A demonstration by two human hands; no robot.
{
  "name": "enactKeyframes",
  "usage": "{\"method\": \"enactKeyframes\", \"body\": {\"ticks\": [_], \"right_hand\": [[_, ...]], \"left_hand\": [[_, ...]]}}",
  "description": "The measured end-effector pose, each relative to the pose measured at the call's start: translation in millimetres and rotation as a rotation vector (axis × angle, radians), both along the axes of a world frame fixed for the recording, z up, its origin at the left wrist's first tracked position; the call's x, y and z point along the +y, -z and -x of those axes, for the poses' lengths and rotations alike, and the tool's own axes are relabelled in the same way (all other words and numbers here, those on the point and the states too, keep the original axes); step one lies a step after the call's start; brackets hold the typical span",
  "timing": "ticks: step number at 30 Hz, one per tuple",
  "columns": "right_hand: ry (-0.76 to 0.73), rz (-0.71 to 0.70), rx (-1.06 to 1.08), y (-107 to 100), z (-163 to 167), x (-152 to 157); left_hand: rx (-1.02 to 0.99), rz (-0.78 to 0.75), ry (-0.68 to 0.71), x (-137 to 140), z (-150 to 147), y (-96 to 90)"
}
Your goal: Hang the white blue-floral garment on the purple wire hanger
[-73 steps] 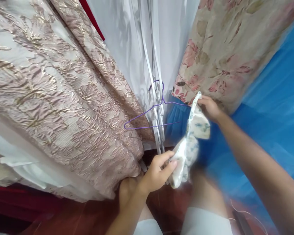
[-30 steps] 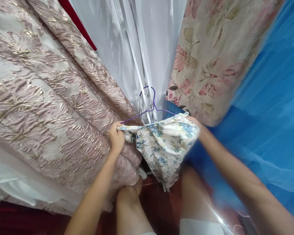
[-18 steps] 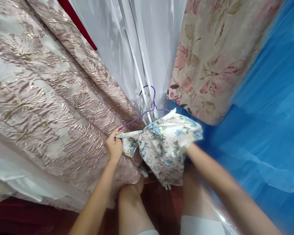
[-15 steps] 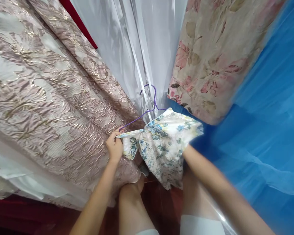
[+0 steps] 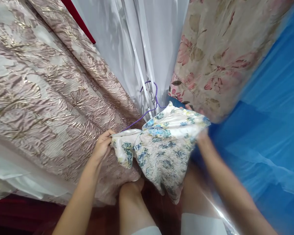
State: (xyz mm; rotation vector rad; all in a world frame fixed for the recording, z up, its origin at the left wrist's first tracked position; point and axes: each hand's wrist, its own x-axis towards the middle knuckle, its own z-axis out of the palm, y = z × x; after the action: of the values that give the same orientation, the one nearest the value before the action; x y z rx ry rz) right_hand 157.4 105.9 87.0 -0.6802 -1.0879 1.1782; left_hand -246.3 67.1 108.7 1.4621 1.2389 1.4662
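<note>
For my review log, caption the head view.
The left hand holds a floral garment that partly hides a purple hanger and the right hand.

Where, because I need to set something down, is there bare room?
The dark floor shows bare between the two legs, below the flowered garment; its full extent is hidden. Higher up is crowded: brocade cloth and pink-flowered cloth flank the purple hanger.

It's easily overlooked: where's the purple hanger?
In the head view, the purple hanger is central, left of the beige cloth, its hook at white strips, its lower part hidden by the printed garment.
</note>
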Motion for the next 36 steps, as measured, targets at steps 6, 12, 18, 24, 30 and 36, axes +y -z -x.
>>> {"method": "enactKeyframes", "body": {"ticks": [6,12,18,24,30,36], "right_hand": [[0.091,-0.019,0.240,9.5,-31.9,-14.3],[0.050,0.094,0.272,17.4,-27.7,-11.2],[0.009,0.145,0.298,17.8,-27.7,-3.4],[0.014,0.170,0.292,21.1,-26.2,2.2],[0.091,0.076,0.217,22.3,-22.3,-5.8],[0.213,-0.005,0.038,17.2,-25.6,-15.7]], "left_hand": [[0.060,0.045,0.087,12.3,-13.2,-26.8],[0.510,0.028,0.337,43.5,-21.1,-52.8],[0.863,-0.109,0.441,58.6,-22.0,-72.4],[0.936,-0.173,0.357,60.9,-40.2,-79.5],[0.492,-0.154,0.106,68.3,-34.8,-42.0],[0.324,-0.108,-0.100,74.3,-1.7,0.8]]}}
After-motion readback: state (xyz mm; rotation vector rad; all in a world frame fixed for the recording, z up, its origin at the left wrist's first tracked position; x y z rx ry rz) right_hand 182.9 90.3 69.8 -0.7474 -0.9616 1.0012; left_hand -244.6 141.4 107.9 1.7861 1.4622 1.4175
